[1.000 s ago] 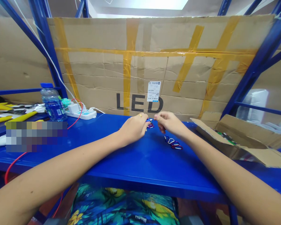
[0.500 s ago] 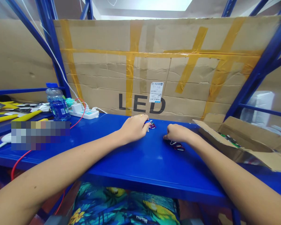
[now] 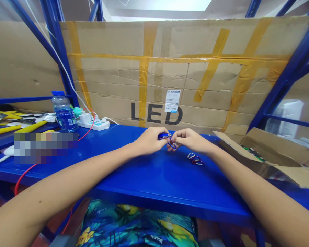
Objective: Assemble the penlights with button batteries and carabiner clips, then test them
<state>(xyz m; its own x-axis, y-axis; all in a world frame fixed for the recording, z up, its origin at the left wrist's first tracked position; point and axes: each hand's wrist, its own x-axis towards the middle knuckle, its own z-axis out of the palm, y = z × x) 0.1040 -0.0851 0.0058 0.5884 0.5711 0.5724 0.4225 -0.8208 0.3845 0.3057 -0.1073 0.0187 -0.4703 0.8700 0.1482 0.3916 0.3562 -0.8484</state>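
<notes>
The left hand [image 3: 152, 140] grips a small bunch of clips [image 3: 163, 136]; between both hands, above the tabletop [image 3: 154, 178], the right hand [image 3: 186, 140] pinches a blue carabiner [image 3: 173, 147], long axis slanting down rightward, loose carabiners [image 3: 195, 160] lying nearer the right hand

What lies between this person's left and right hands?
In the head view, a blue carabiner is between the left hand and the right hand, which holds it; whether the left hand also touches it is too small to tell.
</notes>
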